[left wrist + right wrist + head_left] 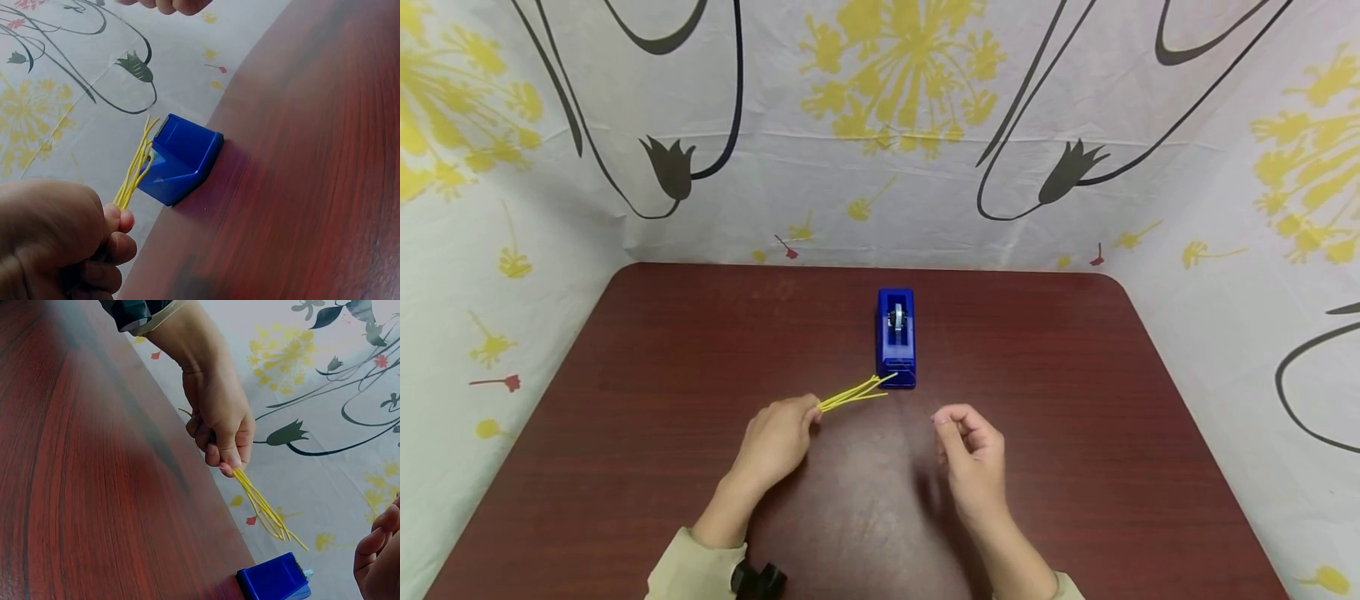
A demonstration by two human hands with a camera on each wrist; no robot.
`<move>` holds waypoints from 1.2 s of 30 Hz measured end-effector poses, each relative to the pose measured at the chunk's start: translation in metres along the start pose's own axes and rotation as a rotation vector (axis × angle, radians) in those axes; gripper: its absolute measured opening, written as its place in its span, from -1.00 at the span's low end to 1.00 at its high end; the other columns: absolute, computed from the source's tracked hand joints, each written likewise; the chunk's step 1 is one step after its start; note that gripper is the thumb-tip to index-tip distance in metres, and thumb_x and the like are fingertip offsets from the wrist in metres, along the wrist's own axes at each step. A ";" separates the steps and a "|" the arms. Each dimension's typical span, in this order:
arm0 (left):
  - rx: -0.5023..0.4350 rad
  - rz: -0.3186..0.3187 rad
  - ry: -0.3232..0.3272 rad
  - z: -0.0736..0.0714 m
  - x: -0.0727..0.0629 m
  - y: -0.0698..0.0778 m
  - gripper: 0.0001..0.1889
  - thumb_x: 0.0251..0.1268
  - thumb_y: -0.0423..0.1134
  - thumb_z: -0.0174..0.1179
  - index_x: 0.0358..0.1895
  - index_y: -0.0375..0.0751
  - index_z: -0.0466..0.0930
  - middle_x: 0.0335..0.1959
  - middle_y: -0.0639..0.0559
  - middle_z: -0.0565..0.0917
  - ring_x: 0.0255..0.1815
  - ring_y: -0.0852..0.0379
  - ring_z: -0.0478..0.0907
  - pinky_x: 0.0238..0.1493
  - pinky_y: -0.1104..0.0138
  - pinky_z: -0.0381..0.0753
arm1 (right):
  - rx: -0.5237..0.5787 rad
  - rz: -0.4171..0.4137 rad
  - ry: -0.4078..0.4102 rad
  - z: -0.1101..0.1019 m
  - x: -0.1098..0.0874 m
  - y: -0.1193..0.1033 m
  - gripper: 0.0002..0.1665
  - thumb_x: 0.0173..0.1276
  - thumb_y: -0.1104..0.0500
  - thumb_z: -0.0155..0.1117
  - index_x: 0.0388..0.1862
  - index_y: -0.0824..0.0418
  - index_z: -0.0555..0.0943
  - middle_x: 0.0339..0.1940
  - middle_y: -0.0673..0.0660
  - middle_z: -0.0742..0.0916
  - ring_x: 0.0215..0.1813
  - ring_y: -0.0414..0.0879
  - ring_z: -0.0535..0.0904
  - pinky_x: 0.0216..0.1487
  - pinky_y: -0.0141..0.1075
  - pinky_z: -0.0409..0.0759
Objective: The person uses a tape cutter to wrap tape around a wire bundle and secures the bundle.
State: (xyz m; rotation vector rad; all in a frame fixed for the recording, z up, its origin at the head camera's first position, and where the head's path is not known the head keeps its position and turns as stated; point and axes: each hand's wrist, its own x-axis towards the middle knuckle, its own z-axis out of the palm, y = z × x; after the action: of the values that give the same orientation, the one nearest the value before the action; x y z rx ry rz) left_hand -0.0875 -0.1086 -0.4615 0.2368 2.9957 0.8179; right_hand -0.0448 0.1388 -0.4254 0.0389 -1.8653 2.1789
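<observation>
My left hand (778, 437) pinches a bundle of thin yellow strings (853, 396) between thumb and fingers. Their loose ends fan out to the right, over the front of a blue tape dispenser (897, 367) in the head view. In the left wrist view the strings (134, 169) rise from the fist, with the dispenser (187, 147) behind them. My right hand (973, 458) hovers to the right, apart from the strings. Its fingers are curled, thumb tip close to the index fingertip, and nothing shows between them. The right wrist view catches only part of its fingers (378, 544).
The dispenser holds a tape roll (897, 318) and stands on a dark red-brown table (700, 333). A white cloth (850, 208) with flower prints hangs behind and beside the table. A black device (758, 579) is strapped at the left wrist.
</observation>
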 end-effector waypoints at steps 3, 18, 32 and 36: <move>0.004 0.025 -0.012 0.002 0.000 0.003 -0.82 0.50 -0.21 0.17 -0.36 0.03 0.62 -0.42 0.15 0.66 -0.46 0.08 0.55 -0.45 0.11 0.52 | -0.010 0.008 -0.014 0.000 0.000 0.000 -0.82 0.46 0.46 0.13 -0.38 0.38 0.58 -0.67 -0.01 0.48 -0.60 -0.23 0.35 -0.56 -0.41 0.35; 0.020 0.170 -0.066 0.007 -0.002 0.024 -0.76 0.52 -0.26 0.15 -0.42 0.03 0.57 -0.48 0.25 0.55 -0.49 0.23 0.44 -0.42 0.25 0.46 | -0.100 -0.048 -0.142 0.003 -0.006 0.000 -0.86 0.43 0.45 0.19 -0.36 0.38 0.62 -0.68 0.00 0.48 -0.62 -0.20 0.36 -0.61 -0.32 0.39; 0.039 0.272 -0.001 0.003 -0.008 0.049 -0.80 0.40 -0.31 0.22 -0.42 0.05 0.62 -0.46 0.27 0.60 -0.45 0.19 0.56 -0.50 0.21 0.50 | -0.116 -0.094 -0.265 0.005 -0.011 0.004 -0.90 0.40 0.49 0.16 -0.24 0.41 0.61 -0.57 0.04 0.56 -0.57 -0.23 0.42 -0.61 -0.29 0.48; 0.033 0.292 0.000 0.001 -0.009 0.055 -0.82 0.35 -0.37 0.22 -0.35 0.04 0.69 -0.45 0.26 0.61 -0.47 0.22 0.53 -0.49 0.24 0.51 | -0.139 -0.114 -0.302 0.006 -0.012 0.006 -0.89 0.41 0.48 0.17 -0.22 0.37 0.63 -0.58 0.00 0.54 -0.58 -0.24 0.43 -0.58 -0.32 0.48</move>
State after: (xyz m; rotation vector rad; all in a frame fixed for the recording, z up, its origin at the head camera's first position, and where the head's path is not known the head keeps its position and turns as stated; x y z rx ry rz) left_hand -0.0707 -0.0631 -0.4345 0.6886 3.0178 0.7858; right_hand -0.0357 0.1295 -0.4326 0.4590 -2.1109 2.0529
